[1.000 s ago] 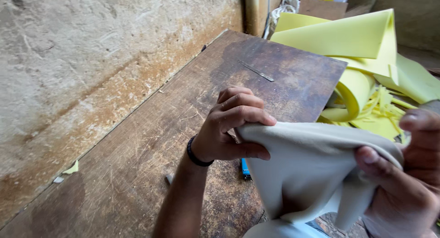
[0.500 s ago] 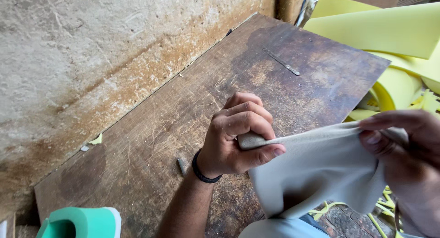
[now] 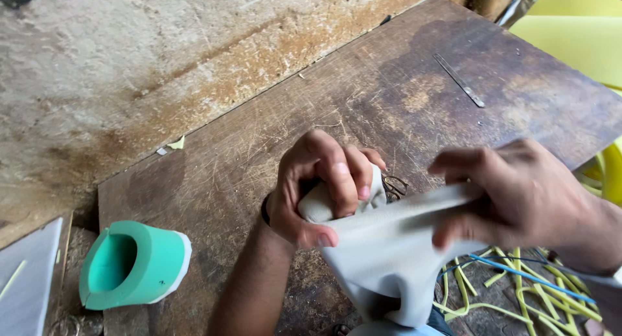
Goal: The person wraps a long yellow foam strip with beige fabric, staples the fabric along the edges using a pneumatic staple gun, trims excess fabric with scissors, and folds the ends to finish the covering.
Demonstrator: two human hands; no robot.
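My left hand [image 3: 321,187] is closed around one end of a pale grey piece of soft sheet material [image 3: 389,258], with a black band at the wrist. My right hand [image 3: 518,193] pinches the other end of the same grey piece, which is stretched between both hands and hangs down below them. Both hands hover over a scratched brown wooden board [image 3: 363,96]. Scissor handles [image 3: 393,186] peek out just behind the grey piece, between the hands.
A green foam cup-shaped form [image 3: 133,265] lies at the lower left of the board. A thin metal strip [image 3: 459,80] rests on the board's far side. Yellow foam sheets [image 3: 576,32] lie at the upper right, yellow offcuts [image 3: 512,291] below. A rough wall [image 3: 129,70] runs along the left.
The view has dropped and shifted left, bringing the green foam form fully into sight. My right hand has moved closer to the left, keeping the grey piece stretched between them.
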